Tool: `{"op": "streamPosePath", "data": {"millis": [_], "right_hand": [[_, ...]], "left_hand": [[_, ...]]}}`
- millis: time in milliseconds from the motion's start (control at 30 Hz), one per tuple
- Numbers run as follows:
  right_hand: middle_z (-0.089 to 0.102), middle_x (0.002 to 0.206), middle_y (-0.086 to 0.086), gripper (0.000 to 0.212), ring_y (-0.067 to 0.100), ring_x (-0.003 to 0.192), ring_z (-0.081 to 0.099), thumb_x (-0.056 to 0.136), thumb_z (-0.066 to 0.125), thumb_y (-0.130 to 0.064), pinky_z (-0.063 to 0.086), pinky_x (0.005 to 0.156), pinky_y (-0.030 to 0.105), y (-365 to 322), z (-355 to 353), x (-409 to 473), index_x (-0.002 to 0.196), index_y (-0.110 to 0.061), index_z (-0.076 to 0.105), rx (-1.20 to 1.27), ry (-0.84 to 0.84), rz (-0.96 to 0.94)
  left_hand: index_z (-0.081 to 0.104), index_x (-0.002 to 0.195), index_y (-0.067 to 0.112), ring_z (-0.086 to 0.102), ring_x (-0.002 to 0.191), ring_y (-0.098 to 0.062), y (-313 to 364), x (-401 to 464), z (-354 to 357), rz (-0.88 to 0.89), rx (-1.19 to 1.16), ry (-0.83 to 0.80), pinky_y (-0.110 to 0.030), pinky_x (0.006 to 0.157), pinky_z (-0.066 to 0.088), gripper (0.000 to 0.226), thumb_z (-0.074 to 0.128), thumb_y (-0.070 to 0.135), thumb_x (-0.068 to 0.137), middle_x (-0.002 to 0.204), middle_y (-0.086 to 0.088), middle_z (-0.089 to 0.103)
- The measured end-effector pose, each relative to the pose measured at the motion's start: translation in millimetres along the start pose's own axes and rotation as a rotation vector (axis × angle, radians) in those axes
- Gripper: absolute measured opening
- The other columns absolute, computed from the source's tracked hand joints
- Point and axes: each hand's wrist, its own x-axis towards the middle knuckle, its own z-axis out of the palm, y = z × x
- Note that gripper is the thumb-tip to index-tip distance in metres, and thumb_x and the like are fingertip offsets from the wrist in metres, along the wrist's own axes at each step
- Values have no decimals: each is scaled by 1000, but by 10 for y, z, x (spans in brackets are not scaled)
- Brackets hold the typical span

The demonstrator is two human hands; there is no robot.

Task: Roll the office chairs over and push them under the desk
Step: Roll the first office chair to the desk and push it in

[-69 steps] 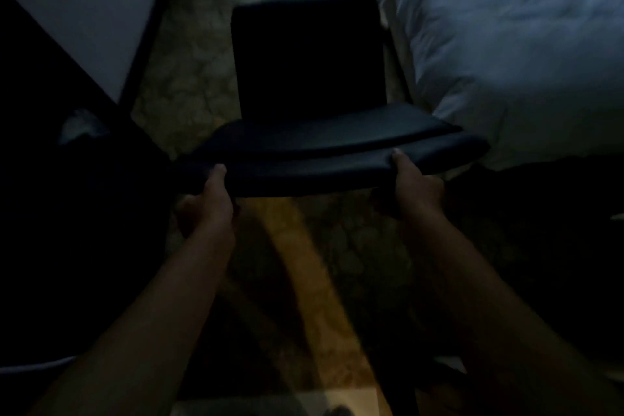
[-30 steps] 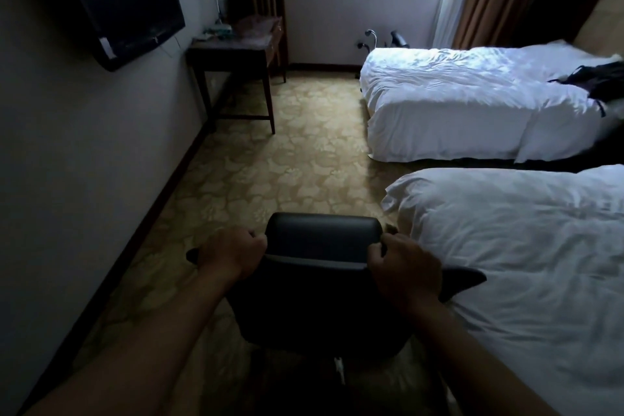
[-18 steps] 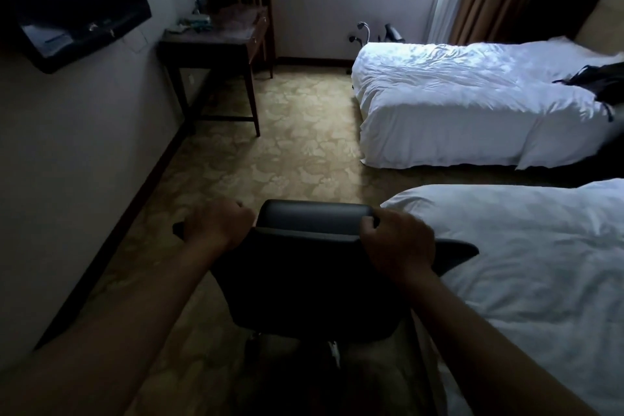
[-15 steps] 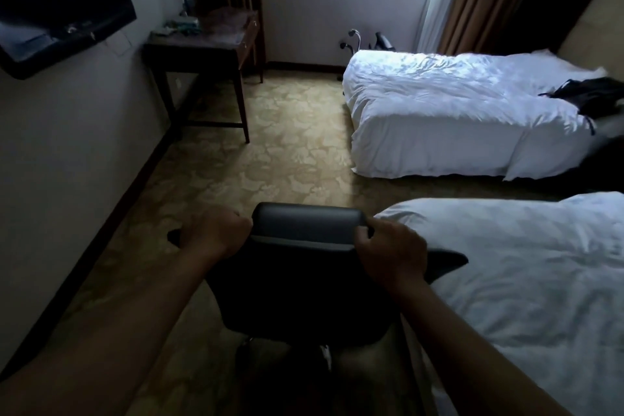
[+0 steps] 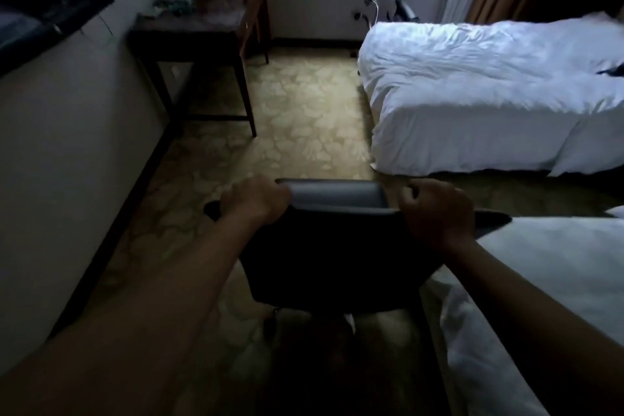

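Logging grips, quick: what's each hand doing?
Left hand: closed on the chair back's top edge.
Right hand: closed on the same edge.

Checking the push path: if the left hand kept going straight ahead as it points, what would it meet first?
The left hand, gripping the chair, points up the open carpet. The way looks free; the desk seems left of that line, though depth is unclear.

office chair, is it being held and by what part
Yes: both hands grip the office chair at the top edge of its backrest, left hand and right hand at its corners.
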Motion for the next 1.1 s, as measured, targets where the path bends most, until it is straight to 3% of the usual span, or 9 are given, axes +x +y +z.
{"op": "streamPosePath", "data": {"millis": [133,200,267,367,433,533,833,1000,1100], "right_hand": [[68,73,17,39,35,64,60,81,38,-38,29,58,33,50,261,632,64,-14,62,-12,-12,-26],[68,72,15,34,30,58,53,85,42,-37,26,55,32,59,404,1001,60,-17,55,-14,-42,-33],[68,72,15,33,26,56,45,85,43,-36,22,53,31,79,541,1386,59,-18,52,-12,-44,-40],[70,81,14,36,33,66,60,83,41,-36,26,58,32,95,758,1889,68,-13,63,6,-73,-61],[71,87,12,34,33,73,63,85,42,-35,28,59,32,84,893,2220,73,-14,65,8,-100,-81],[70,86,11,32,33,75,63,85,42,-35,29,60,33,57,1113,2764,73,-14,64,19,-99,-94],[70,82,9,32,31,71,61,85,44,-33,28,59,32,-119,1757,4212,69,-13,63,35,-83,-129],[67,73,7,31,22,56,44,83,43,-33,23,52,30,-233,2169,5012,58,-16,51,51,-94,-99],[66,76,7,31,22,58,42,84,44,-33,24,53,32,-299,2372,5463,60,-14,54,34,-142,-81]], "left_hand": [[66,118,11,59,113,-37,203,597,-75,44,193,-10,-38,87,44,63,29,48,83,126,-17,62],[61,128,14,55,120,-38,356,953,-99,42,258,-2,-38,86,39,55,30,44,94,137,-16,56],[63,124,15,55,120,-38,490,1308,-147,40,296,11,-38,84,37,47,34,39,95,137,-15,56],[65,117,14,56,117,-38,651,1758,-204,50,365,-6,-42,93,45,45,31,34,94,134,-15,58],[64,119,13,56,118,-38,740,2065,-263,15,383,-33,-41,91,43,47,31,35,94,134,-15,58],[66,115,12,56,117,-38,902,2576,-360,-46,323,-8,-38,83,39,44,36,35,93,132,-16,58],[66,121,15,53,122,-38,1256,4023,-678,-143,174,69,-40,92,39,46,42,43,92,135,-16,58],[68,110,15,58,111,-37,1340,4925,-787,-125,150,116,-36,77,33,43,43,37,84,125,-14,63],[69,106,17,59,106,-37,1407,5406,-866,-142,156,80,-36,74,33,45,40,38,79,120,-13,65]]}}
